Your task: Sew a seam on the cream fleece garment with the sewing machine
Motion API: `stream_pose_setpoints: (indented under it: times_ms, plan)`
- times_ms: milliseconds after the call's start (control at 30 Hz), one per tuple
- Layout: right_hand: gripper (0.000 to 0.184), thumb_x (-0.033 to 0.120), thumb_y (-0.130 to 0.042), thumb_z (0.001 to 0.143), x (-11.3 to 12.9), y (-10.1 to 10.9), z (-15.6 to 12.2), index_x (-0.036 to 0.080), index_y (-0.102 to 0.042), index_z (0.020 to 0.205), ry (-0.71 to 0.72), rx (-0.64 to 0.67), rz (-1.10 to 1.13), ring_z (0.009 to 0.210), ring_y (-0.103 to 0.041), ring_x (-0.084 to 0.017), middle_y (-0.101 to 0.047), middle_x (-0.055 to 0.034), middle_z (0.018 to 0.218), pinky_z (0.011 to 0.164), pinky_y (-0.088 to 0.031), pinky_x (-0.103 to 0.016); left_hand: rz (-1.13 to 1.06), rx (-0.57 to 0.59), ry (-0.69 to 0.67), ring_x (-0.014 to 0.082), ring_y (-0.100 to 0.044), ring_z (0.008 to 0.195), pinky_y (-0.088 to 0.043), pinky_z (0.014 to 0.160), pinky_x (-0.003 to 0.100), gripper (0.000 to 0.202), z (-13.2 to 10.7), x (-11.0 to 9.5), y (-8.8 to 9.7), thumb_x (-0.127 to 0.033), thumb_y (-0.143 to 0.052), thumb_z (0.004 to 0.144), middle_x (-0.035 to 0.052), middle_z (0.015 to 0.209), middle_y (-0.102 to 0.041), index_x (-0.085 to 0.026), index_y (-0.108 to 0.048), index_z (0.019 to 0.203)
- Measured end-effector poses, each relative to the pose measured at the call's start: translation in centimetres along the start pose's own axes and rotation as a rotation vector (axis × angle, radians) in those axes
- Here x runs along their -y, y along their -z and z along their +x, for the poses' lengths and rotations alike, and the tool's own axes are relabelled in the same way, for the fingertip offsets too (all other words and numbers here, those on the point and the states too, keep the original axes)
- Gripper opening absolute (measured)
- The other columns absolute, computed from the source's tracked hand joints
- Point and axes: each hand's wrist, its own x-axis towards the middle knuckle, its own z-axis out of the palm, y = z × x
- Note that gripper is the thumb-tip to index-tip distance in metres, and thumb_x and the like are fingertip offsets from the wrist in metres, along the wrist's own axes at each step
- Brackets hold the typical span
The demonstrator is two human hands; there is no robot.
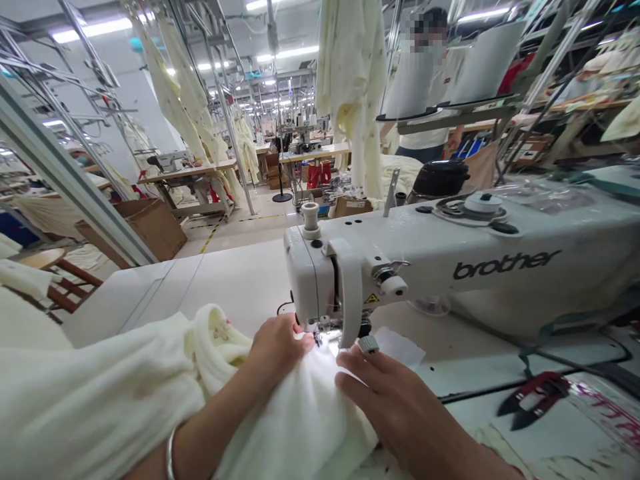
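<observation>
Left hand [277,347] lies palm-down on the cream fabric [150,393], its fingers held together and curled over a ridge of the cloth, the fingertips right by the needle area of the sewing machine [450,267]. A thin bangle [171,453] sits on that wrist. The fabric bunches up in a soft heap to the left of the hand, spreads over the near edge of the white table [225,273], and runs on under both hands to the lit spot below the machine head.

Right hand [395,400] rests flat on the same cloth just beside the presser foot, fingers stretched out and close together, pressing down and gripping nothing. A small white label [400,347] lies on the table just past its fingertips.

Further right on the table lie red-handled thread snips [533,397], well apart from the hand. Behind the machine a person [425,87] stands at another station, cream garments [350,80] hang from overhead rails, and a cardboard box [145,227] sits on the floor at the far left.
</observation>
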Motion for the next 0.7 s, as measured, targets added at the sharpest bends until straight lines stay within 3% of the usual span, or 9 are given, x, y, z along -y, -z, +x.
stream_pose_setpoints:
  times_ms: [133,267,367,500,633,700]
  plan:
    - [0.032,0.007,-0.029,0.096,-0.5,-0.3,-1.0,0.014,-0.06,0.096,0.011,-0.042,0.036,0.096,-0.057,-0.021,-0.062,-0.0087,0.108,0.079,-0.051,-0.034,0.011,-0.011,0.007,0.0251,-0.063,0.087,-0.043,0.074,0.029,0.016,0.0,0.0,-0.2,-0.032,-0.057,0.076,0.0095,0.088,-0.07,-0.019,-0.066,0.079]
    - [0.035,0.008,-0.026,0.097,-0.5,-0.4,-1.2,0.015,-0.06,0.093,0.008,-0.039,0.035,0.09,-0.059,-0.019,-0.062,-0.0076,0.111,0.077,-0.052,-0.033,0.012,-0.004,-0.011,0.0239,-0.063,0.09,-0.044,0.077,0.029,0.015,0.0,-0.1,-0.1,-0.032,-0.056,0.078,0.0074,0.088,-0.07,-0.02,-0.065,0.078]
    - [0.035,0.007,-0.024,0.096,-0.5,-0.2,-0.7,0.014,-0.058,0.103,0.032,-0.001,0.048,0.089,-0.058,-0.02,-0.06,-0.0089,0.118,0.074,-0.052,-0.034,0.015,0.006,-0.016,0.023,-0.063,0.089,-0.044,0.078,0.029,0.014,0.0,-0.2,0.1,-0.03,-0.055,0.079,0.0068,0.089,-0.07,-0.019,-0.064,0.08]
    - [0.024,0.002,-0.038,0.09,-0.6,-0.1,-0.6,0.016,-0.057,0.091,0.05,0.095,0.123,0.086,-0.055,-0.02,-0.063,-0.005,0.103,0.073,-0.051,-0.034,0.018,0.015,-0.005,0.0232,-0.063,0.088,-0.044,0.079,0.03,0.014,-0.1,-0.3,0.1,-0.03,-0.055,0.079,0.0074,0.088,-0.069,-0.018,-0.062,0.08]
    - [0.025,-0.002,-0.04,0.084,-0.4,-0.6,-1.1,0.016,-0.057,0.089,0.036,0.067,0.057,0.086,-0.055,-0.02,-0.063,-0.0063,0.1,0.072,-0.051,-0.032,0.017,0.023,0.009,0.0249,-0.063,0.09,-0.044,0.08,0.032,0.016,-0.1,-0.3,-0.1,-0.031,-0.054,0.08,0.0095,0.09,-0.069,-0.016,-0.061,0.083]
    - [0.026,-0.001,-0.039,0.082,0.0,-1.2,-1.4,0.017,-0.057,0.086,0.004,-0.019,0.03,0.084,-0.056,-0.02,-0.064,-0.0068,0.097,0.07,-0.051,-0.033,0.015,0.022,0.014,0.0259,-0.063,0.092,-0.044,0.081,0.033,0.016,0.0,-0.2,-0.2,-0.031,-0.054,0.08,0.0105,0.092,-0.069,-0.016,-0.06,0.083]
